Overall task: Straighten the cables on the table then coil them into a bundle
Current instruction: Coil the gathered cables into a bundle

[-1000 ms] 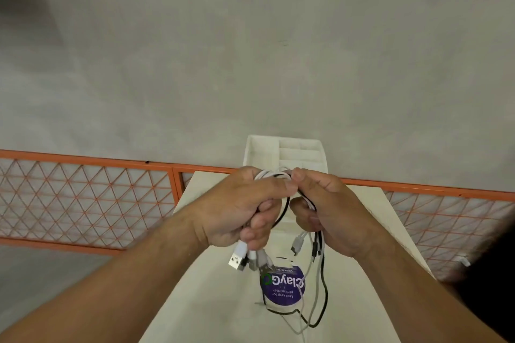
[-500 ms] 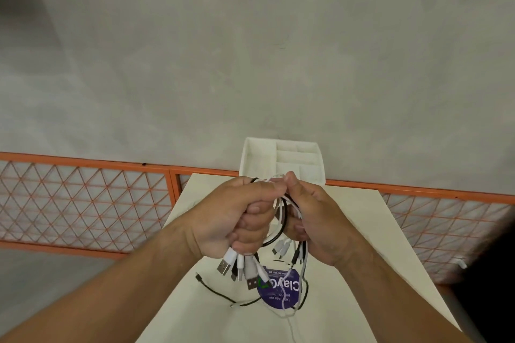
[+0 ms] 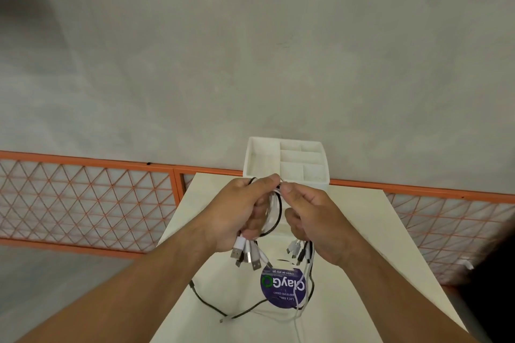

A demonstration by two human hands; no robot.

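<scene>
Several thin black and white USB cables (image 3: 274,214) are looped together between my hands above a narrow white table (image 3: 362,259). My left hand (image 3: 242,209) grips the loop, and USB plugs (image 3: 248,255) stick out below its fingers. My right hand (image 3: 315,220) pinches the top of the loop beside my left thumb and holds other strands, with small plugs (image 3: 296,249) hanging under it. Loose black and white tails (image 3: 302,292) trail down onto the table.
A white compartment organizer box (image 3: 287,164) stands at the table's far end, just beyond my hands. A round purple sticker (image 3: 281,287) lies on the table under the cable tails. Orange mesh fencing (image 3: 89,198) runs behind the table on both sides, against a grey wall.
My hands have drawn slightly apart, opening the loop between them. A black tail now trails out to the left on the table, and the plugs under my left hand fan out more.
</scene>
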